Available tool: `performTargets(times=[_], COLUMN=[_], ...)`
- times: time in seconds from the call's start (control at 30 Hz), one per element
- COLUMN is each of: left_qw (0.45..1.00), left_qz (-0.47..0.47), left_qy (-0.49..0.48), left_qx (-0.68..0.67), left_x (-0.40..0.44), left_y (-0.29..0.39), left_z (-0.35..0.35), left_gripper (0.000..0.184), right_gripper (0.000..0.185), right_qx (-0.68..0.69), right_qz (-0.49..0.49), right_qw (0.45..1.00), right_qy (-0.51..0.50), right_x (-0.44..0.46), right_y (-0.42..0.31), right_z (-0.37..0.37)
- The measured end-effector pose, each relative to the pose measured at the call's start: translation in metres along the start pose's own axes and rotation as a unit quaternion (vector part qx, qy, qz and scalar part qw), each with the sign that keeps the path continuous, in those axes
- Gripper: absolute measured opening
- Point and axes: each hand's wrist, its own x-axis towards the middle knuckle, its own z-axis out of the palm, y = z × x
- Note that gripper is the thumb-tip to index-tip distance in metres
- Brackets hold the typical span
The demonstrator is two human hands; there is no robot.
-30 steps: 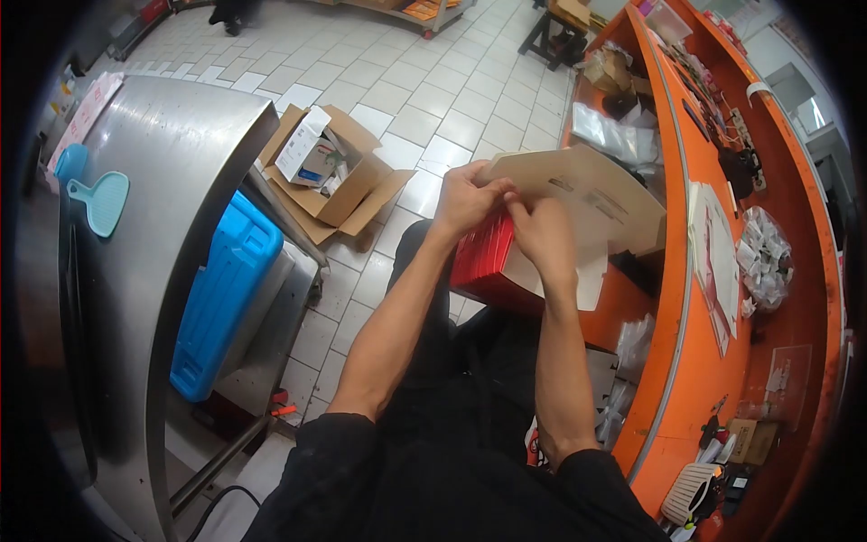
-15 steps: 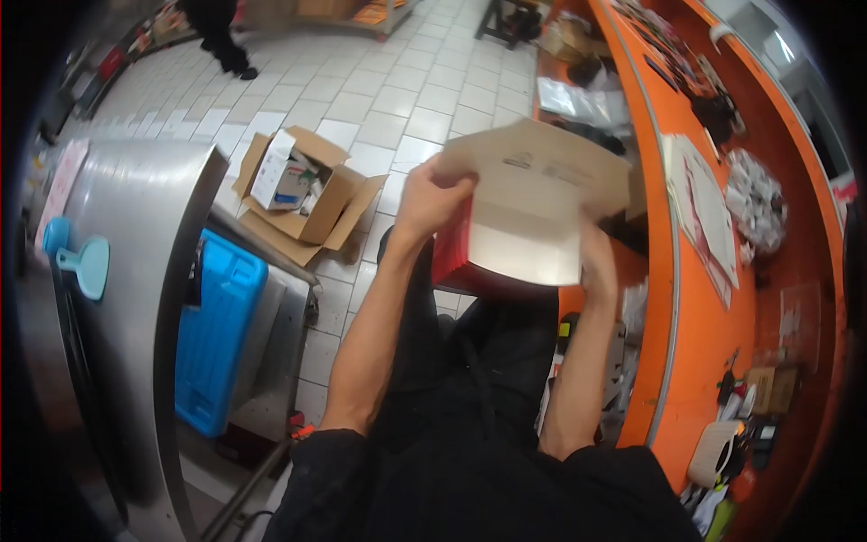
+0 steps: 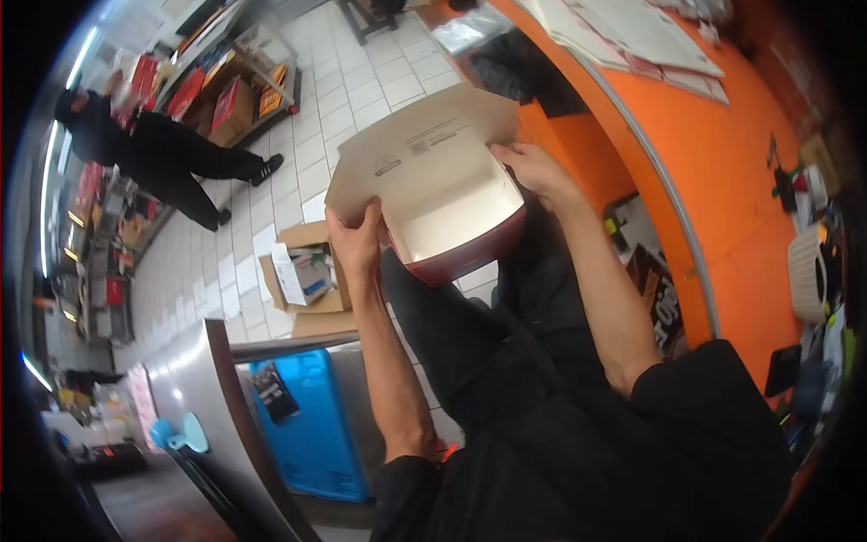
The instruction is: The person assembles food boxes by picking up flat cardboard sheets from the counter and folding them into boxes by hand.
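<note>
A red carton (image 3: pixel 453 219) with a pale inside and a raised, printed lid flap is held above my legs. Its inside shows nothing in it. My left hand (image 3: pixel 358 237) grips the left side, with the thumb up by the flap's lower corner. On the right side, my right hand (image 3: pixel 533 169) pinches the corner where flap and wall meet. The carton's front wall faces me, tilted slightly.
An orange counter (image 3: pixel 713 217) with flat cartons (image 3: pixel 623 32) runs along the right. At lower left are a metal table (image 3: pixel 194 361) and a blue plastic lid (image 3: pixel 316 434). An open cardboard box (image 3: pixel 316 316) lies on the floor. Another person (image 3: pixel 163 154) stands at upper left.
The view has swung left, bringing the other person fully into sight. The red carton is now one opened-out box, away from the stacked red edges seen earlier, with my hands on its two sides.
</note>
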Motion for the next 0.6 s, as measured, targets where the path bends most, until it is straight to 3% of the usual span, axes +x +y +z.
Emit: performTargets(times=[0.13, 0.2, 0.27, 0.33, 0.37, 0.43, 0.47, 0.5, 0.57, 0.6], left_qw=[0.999, 0.999, 0.998, 0.994, 0.993, 0.947, 0.922, 0.922, 0.881, 0.881], left_qz=[-0.015, -0.003, 0.014, 0.019, 0.023, 0.17, 0.264, 0.263, 0.334, 0.334], left_qy=[-0.025, -0.031, -0.038, 0.049, 0.044, 0.198, 0.18, 0.18, -0.09, -0.088], left_qx=[0.024, 0.036, 0.045, 0.1, 0.104, 0.188, 0.217, 0.221, 0.323, 0.325], left_x=[-0.001, -0.003, -0.006, -0.014, -0.019, -0.03, -0.038, -0.05, -0.072, -0.076], left_y=[0.002, 0.007, 0.014, 0.017, 0.02, 0.025, 0.024, 0.031, 0.047, 0.049], left_z=[-0.001, 0.001, 0.006, 0.012, 0.013, 0.01, 0.003, -0.001, -0.001, 0.003], left_gripper=[0.054, 0.054, 0.053, 0.05, 0.05, 0.05, 0.045, 0.045, 0.035, 0.035], right_gripper=[0.044, 0.045, 0.047, 0.05, 0.053, 0.057, 0.059, 0.061, 0.051, 0.051], right_qx=[0.006, -0.134, -0.081, -0.035, -0.033, -0.028, -0.049, -0.071, -0.072, -0.075], right_qz=[0.01, -0.056, -0.032, -0.01, -0.044, -0.076, -0.075, -0.074, -0.059, -0.069], right_qw=[0.999, 0.989, 0.996, 0.999, 0.998, 0.996, 0.996, 0.995, 0.996, 0.995], right_qy=[0.031, 0.038, 0.021, -0.005, 0.015, 0.034, 0.024, 0.013, -0.013, -0.02], right_x=[-0.008, 0.002, 0.004, 0.0, -0.013, -0.024, -0.027, -0.035, -0.045, -0.046], right_y=[0.002, 0.008, 0.011, 0.015, 0.014, 0.025, 0.044, 0.045, 0.039, 0.037], right_z=[0.006, 0.006, -0.001, -0.005, -0.003, -0.001, -0.002, 0.0, -0.004, -0.005])
